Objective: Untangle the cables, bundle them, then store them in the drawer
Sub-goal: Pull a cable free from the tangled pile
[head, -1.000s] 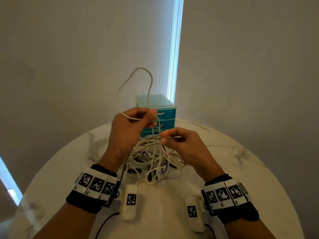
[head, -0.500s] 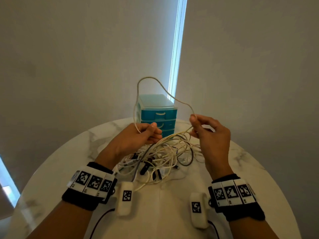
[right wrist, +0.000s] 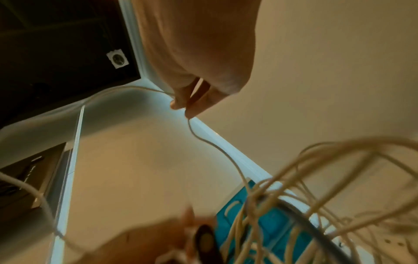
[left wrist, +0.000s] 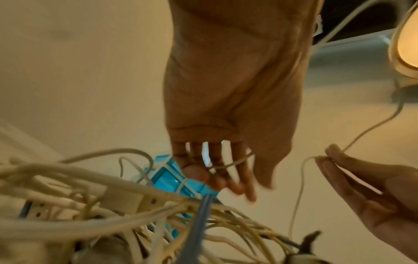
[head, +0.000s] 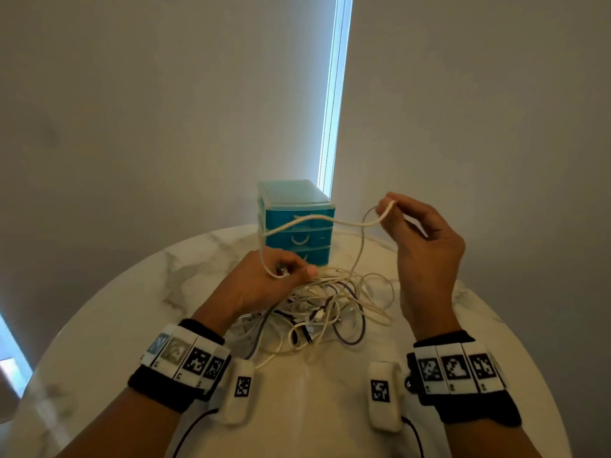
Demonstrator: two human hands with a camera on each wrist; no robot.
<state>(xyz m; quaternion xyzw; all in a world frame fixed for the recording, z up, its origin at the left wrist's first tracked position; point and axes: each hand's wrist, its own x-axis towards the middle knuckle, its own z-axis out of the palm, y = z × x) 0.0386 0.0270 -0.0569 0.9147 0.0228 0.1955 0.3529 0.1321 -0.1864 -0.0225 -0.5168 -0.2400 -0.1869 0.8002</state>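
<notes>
Head view: we note white cable (head: 317, 220) stretched across front of teal drawer unit (head: 296, 223). Right hand (head: 425, 256) pinches it raised; left hand (head: 264, 285) grips its other part, low over cable tangle (head: 334, 312) on marble table (head: 132, 312).

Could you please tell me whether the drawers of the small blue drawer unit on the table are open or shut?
Shut. In the head view the three fronts of the blue drawer unit sit flush with its frame, none pulled out.
</notes>
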